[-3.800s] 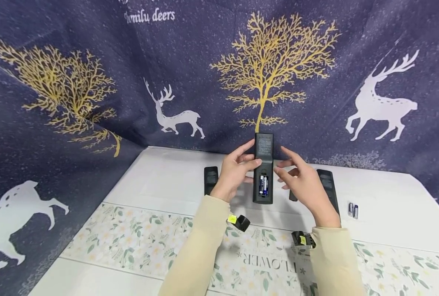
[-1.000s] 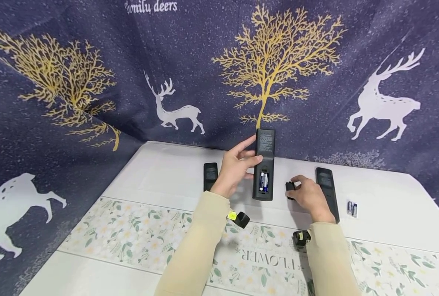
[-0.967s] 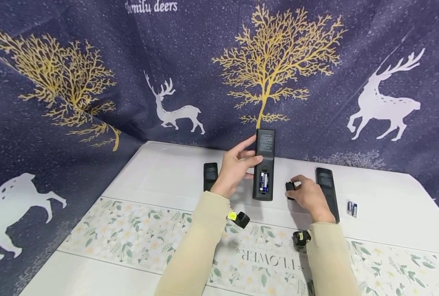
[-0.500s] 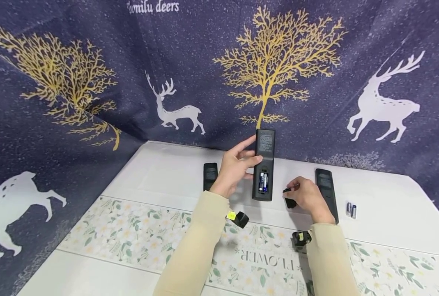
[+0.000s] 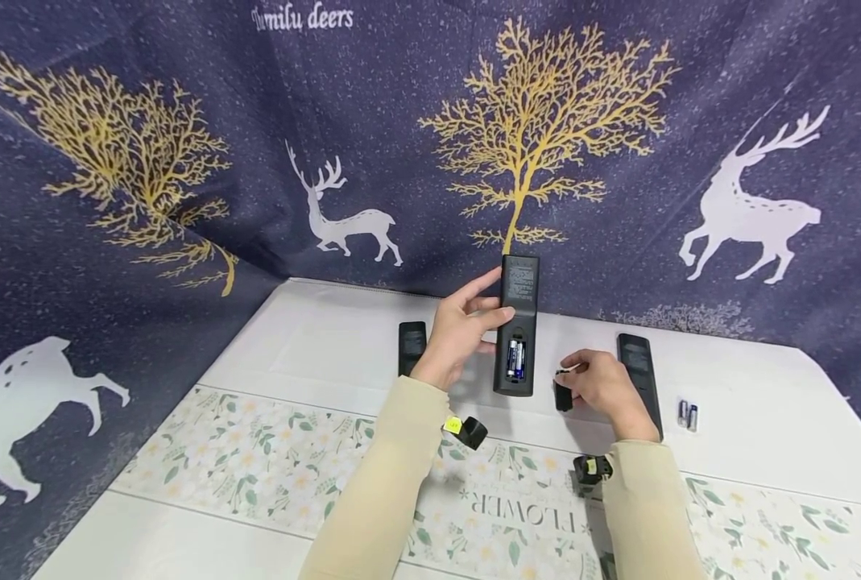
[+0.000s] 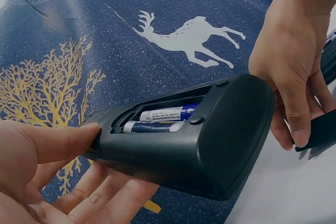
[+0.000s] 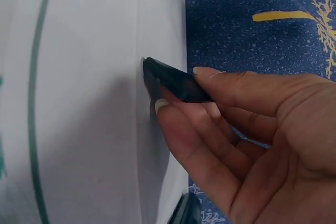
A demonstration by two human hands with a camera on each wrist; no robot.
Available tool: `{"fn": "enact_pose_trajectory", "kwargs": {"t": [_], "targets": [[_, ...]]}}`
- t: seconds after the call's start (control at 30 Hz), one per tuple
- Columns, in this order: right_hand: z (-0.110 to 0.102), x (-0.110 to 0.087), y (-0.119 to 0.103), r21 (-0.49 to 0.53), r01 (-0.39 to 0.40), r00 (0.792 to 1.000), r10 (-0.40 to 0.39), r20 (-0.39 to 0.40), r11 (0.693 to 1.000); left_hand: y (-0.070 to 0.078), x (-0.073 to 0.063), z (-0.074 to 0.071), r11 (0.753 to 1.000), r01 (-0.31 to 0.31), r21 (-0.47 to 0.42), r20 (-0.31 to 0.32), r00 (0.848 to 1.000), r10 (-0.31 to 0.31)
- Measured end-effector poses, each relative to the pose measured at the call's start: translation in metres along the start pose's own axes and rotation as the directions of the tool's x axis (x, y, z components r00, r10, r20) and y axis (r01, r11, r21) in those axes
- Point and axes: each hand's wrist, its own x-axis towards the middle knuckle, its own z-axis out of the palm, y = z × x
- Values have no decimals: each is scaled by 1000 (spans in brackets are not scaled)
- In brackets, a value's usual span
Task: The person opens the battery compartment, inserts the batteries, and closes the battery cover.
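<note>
With left fingers [image 6: 113, 195], gripping long black plastic remote [image 5: 526, 322]; with right fingers [image 7: 247, 87], pinching small black plastic cover [image 5: 563, 396], centre-right. Loosely pinched, could fall.

We count three remotes [image 5: 520, 326]: center, left of center, right of center. Four batteries [image 5: 521, 359]: two inside center remote, two on table [image 5: 314, 330] at right. One small black cover [image 5: 563, 395], just right of center. Left hand [image 5: 462, 329] plus right hand [image 5: 600, 385]: two, both mid-frame. Two sleeves [image 5: 379, 475], bottom edge. Two black wrist devices [image 5: 475, 435], lower middle; two yellow tags [image 5: 453, 424], one per device. On backdrop [image 5: 379, 80], we tally three white deer [image 5: 358, 228], far left, left of center and right; two gold trees [image 5: 524, 169], upper left and upper center.
</note>
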Motion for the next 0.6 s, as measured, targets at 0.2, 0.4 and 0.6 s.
{"fn": "enact_pose_trajectory", "kwargs": {"t": [0.2, 0.4, 0.6], "targets": [[-1, -1, -3, 45, 37, 999, -36, -21, 998, 1, 0, 0, 1000, -7, 0, 1, 1000, 7], [-1, -5, -7, 117, 81, 995, -73, -70, 990, -1, 0, -2, 1000, -7, 4, -6, 1000, 8], [-9, -11, -15, 167, 132, 988, -116, -100, 977, 1, -1, -1, 1000, -8, -4, 4, 1000, 8]]}}
